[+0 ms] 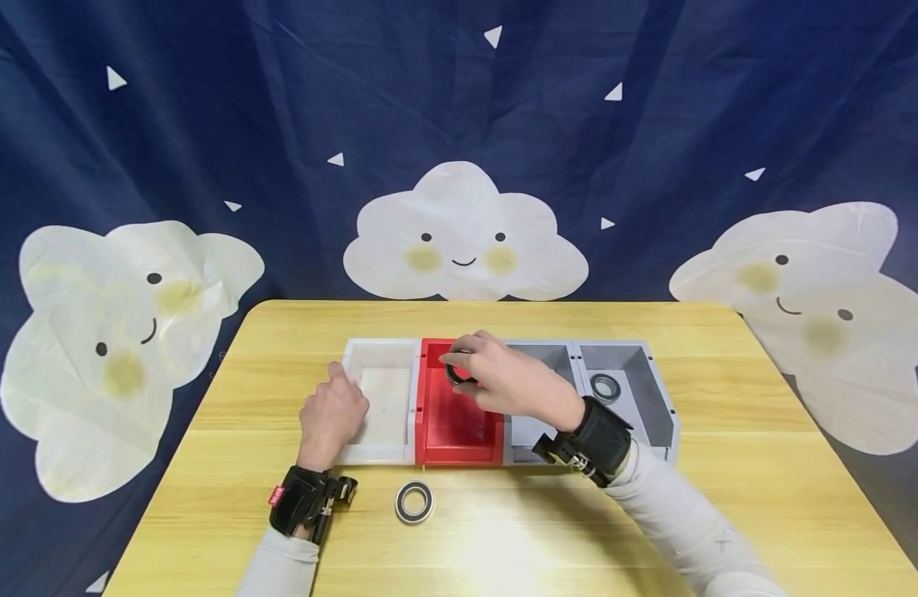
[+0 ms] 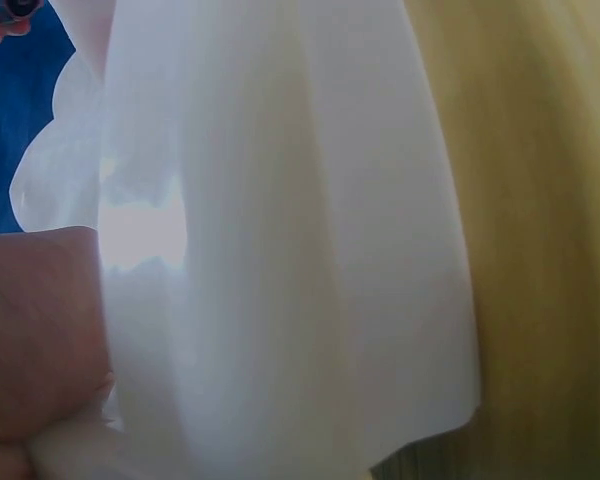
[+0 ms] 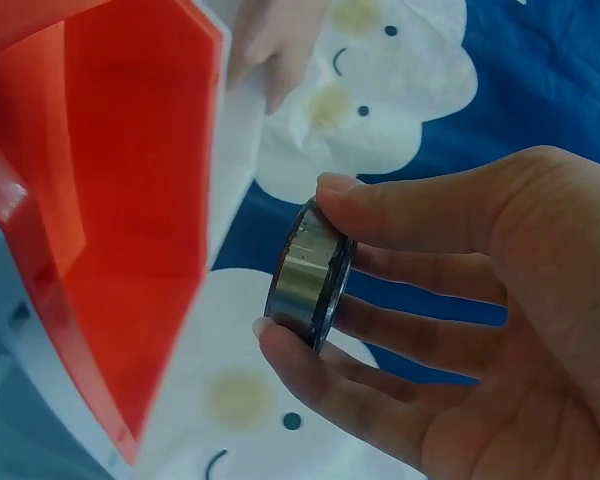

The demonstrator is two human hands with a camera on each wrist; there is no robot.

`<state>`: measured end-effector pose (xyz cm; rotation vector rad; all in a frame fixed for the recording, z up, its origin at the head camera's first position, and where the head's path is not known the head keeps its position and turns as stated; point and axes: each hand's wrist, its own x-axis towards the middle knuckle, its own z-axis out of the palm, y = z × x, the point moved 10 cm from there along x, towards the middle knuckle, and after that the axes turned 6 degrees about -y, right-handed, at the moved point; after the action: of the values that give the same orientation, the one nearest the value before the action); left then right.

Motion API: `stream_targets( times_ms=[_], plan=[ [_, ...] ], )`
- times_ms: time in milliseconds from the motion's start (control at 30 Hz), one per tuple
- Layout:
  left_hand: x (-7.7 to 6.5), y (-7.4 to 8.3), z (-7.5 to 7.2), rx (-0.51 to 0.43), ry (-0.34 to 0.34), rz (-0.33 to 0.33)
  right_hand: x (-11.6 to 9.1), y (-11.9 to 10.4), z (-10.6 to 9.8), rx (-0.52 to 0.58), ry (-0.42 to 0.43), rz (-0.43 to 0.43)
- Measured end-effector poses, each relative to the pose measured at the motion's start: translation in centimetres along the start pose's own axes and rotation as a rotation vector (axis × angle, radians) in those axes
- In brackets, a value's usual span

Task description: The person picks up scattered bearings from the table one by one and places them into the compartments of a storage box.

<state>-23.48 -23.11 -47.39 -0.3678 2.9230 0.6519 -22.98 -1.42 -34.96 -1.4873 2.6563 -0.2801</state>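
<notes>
- Right hand (image 1: 514, 381): on my feed I find its thumb and fingers pinching the held bearing (image 3: 312, 270) by its outer rim.
- Held bearing: I place it in the air over the red bin (image 1: 459, 423), tilted; on the right wrist view I see it apart from that bin's walls.
- Left hand (image 1: 332, 414): I see it touching the left edge of the white bin (image 1: 381, 406). Whether its fingers grip that edge I cannot tell.
- Bins: I record four in one row on the desk (image 1: 742, 464). From left: white, red, then the inner grey bin (image 1: 531, 429) and the outer grey bin (image 1: 662, 406). The right hand and wrist partly block my view of the inner one.
- Other bearings: I note a loose bearing (image 1: 429, 502) flat on the desk, just in front of the row, and a stored bearing (image 1: 605, 401) inside the outer grey bin.
- Surroundings: I observe a black strap (image 1: 608, 435) on the right wrist, and a blue curtain (image 1: 429, 91) with white clouds behind the desk.
</notes>
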Motion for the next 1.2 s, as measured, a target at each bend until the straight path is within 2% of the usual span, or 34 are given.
stream_targets(
  times_ms=[500,833,1033,1200],
  plan=[
    [0.1,-0.2,0.2,-0.012,-0.032,-0.018,2.2,2.3,4.8,0.106,-0.136,0.108],
    [0.2,-0.3,0.0,-0.013,-0.028,-0.021,3.2,3.3,7.2,0.077,-0.146,0.143],
    [0.2,-0.3,0.0,-0.008,-0.021,-0.021,3.7,3.9,8.9,0.072,-0.181,0.195],
    [0.2,-0.3,0.0,-0.005,-0.026,-0.018,3.8,4.0,9.4,0.062,-0.171,0.205]
  ],
)
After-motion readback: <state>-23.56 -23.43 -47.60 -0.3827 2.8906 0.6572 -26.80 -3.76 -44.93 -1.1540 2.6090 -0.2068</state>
